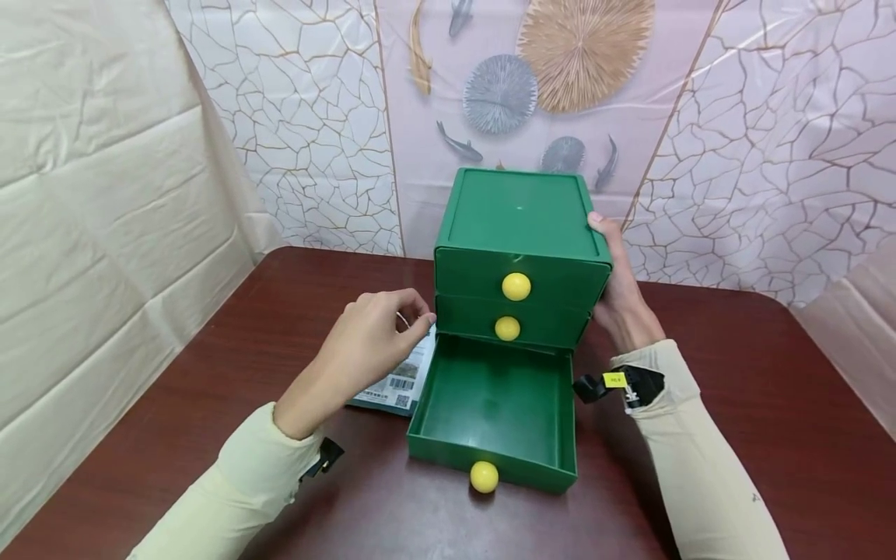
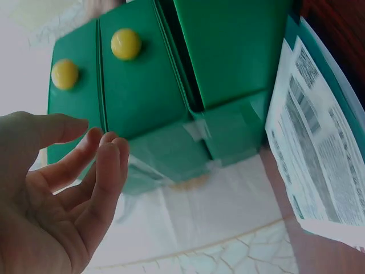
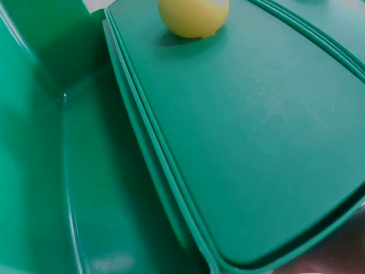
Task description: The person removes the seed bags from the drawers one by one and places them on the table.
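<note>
A green drawer cabinet (image 1: 521, 214) has round yellow knobs on its drawers. Its bottom drawer (image 1: 493, 397) is pulled out toward me, with a bare green interior; the upper drawers are closed. My right hand (image 1: 616, 288) lies along the cabinet's right side, thumb tip at the top edge, most of its fingers hidden. At the front left edge hovers my left hand (image 1: 374, 334), fingers loosely bent and nothing between them. In the left wrist view, those fingertips overlap the cabinet front near a yellow knob (image 2: 65, 74). A printed packet (image 1: 402, 377) lies partly behind the left hand.
The cabinet and packet stand on a dark reddish-brown table (image 1: 315, 280). Behind it hangs a patterned cloth (image 1: 315, 117), and a pale quilted cloth (image 1: 98, 194) borders the left side. The open drawer's front juts toward me with a yellow knob (image 1: 484, 477).
</note>
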